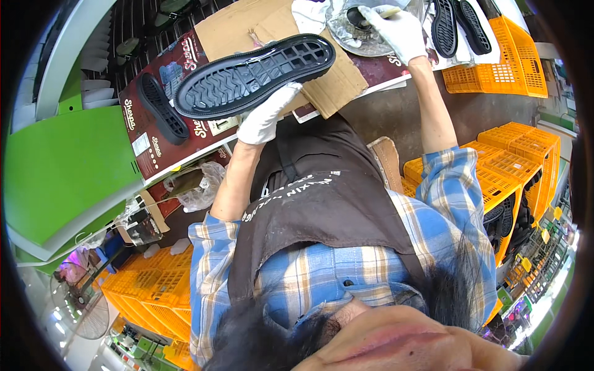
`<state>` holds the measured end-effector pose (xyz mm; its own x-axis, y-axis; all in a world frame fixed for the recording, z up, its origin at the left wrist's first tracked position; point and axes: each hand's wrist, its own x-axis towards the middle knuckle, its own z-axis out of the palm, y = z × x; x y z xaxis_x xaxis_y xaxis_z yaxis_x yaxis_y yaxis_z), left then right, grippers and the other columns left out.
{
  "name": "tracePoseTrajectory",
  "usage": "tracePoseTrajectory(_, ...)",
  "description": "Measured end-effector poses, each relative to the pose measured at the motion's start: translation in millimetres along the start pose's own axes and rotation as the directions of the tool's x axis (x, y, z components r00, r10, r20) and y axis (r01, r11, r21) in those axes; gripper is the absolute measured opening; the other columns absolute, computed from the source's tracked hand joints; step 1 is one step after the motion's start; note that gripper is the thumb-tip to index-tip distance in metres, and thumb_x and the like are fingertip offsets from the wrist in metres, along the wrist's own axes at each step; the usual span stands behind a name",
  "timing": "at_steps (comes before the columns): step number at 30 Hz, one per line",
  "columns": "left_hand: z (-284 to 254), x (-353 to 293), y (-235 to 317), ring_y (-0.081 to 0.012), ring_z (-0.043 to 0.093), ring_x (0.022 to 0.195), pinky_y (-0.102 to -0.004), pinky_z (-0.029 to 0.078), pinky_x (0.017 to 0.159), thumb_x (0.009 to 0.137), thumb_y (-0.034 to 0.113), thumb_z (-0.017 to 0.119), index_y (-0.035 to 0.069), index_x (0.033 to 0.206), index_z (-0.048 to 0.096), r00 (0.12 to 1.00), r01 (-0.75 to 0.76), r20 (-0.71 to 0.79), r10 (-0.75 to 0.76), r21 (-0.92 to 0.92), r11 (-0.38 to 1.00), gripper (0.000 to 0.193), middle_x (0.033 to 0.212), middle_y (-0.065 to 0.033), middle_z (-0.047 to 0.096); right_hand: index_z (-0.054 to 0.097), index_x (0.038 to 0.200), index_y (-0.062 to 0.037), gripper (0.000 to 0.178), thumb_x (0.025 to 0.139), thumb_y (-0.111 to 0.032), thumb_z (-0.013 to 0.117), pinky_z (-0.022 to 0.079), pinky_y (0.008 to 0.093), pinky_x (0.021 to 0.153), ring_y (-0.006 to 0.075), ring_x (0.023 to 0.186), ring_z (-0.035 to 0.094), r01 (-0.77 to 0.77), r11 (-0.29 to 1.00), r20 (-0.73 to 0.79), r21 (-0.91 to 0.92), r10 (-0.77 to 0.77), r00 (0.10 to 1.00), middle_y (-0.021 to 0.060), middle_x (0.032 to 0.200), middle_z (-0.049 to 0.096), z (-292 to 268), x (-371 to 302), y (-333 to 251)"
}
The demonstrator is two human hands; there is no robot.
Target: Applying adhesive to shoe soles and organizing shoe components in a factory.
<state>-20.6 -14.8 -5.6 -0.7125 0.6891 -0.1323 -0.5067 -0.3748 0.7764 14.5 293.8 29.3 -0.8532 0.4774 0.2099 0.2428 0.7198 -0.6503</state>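
Observation:
My left hand (267, 117), in a white glove, grips a black shoe sole (247, 77) by its near edge. The sole is held tilted above the table, its cavity with zigzag ribs and a square grid facing up. My right hand (399, 32), also gloved, is closed around a pale stick-like handle (388, 11); the tool's other end cannot be made out. Just under that hand sits a shallow round container (346, 38) wrapped in clear plastic, with a dark round opening (357, 17). Left of the held sole, another black sole (162, 110) lies on the table.
Cardboard (337, 89) covers part of the dark red printed tabletop (139, 123). A white cloth (309, 15) lies by the container. Two more soles (444, 28) rest at the far right. Orange crates (495, 68) stand on the right and behind me. A green machine (68, 167) borders the left.

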Motion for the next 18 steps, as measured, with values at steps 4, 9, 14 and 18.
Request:
tracePoseTrajectory(4, -8.4, 3.1, -4.9, -0.017, 0.064, 0.101, -0.0299, 0.05, 0.094, 0.085, -0.001, 0.066, 0.001, 0.11, 0.065, 0.998, -0.055, -0.006, 0.055, -0.029, 0.998, 0.025, 0.109, -0.0095, 0.067, 0.071, 0.102, -0.0001, 0.031, 0.087, -0.027, 0.07, 0.048, 0.0203, 0.064, 0.0083, 0.07, 0.061, -0.032, 0.966, -0.057, 0.258, 0.048, 0.997, 0.0019, 0.086, 0.072, -1.6, -25.6, 16.6)
tracePoseTrajectory(9, -9.9, 6.0, -5.4, -0.0177, 0.064, 0.102, -0.0301, 0.05, 0.095, 0.087, 0.001, 0.065, 0.0, 0.112, 0.064, 0.994, -0.088, -0.064, 0.089, 0.007, 0.996, 0.025, 0.109, -0.0094, 0.067, 0.071, 0.102, -0.0004, 0.025, 0.088, -0.021, 0.07, 0.047, 0.0174, 0.053, 0.0046, 0.059, 0.057, -0.169, 0.795, -0.038, 0.583, 0.235, 0.971, 0.0023, 0.081, 0.07, -19.5, -56.0, 13.6)
tracePoseTrajectory(14, -1.2, 11.2, -6.5, -0.0162, 0.064, 0.098, -0.0299, 0.051, 0.091, 0.087, 0.001, 0.065, 0.002, 0.112, 0.064, 0.989, -0.145, -0.025, 0.148, 0.105, 0.984, 0.025, 0.107, -0.0083, 0.067, 0.064, 0.114, 0.0043, 0.032, 0.091, -0.018, 0.064, 0.05, 0.0198, 0.055, 0.0083, 0.063, 0.062, -0.089, 0.761, -0.036, 0.642, 0.146, 0.989, 0.0097, 0.092, 0.07, -41.1, -79.0, -4.5)
tracePoseTrajectory(18, 10.3, 18.9, -7.6, -0.0151, 0.061, 0.099, -0.0292, 0.051, 0.088, 0.084, 0.004, 0.071, 0.001, 0.12, 0.06, 0.926, -0.315, 0.03, 0.377, 0.613, 0.725, 0.037, 0.111, -0.0079, 0.065, 0.065, 0.111, 0.0052, 0.032, 0.092, -0.021, 0.065, 0.051, 0.0206, 0.051, 0.0115, 0.062, 0.065, 0.014, 0.519, -0.076, 0.854, 0.098, 0.992, 0.0125, 0.09, 0.07, -23.8, -93.7, -58.7)
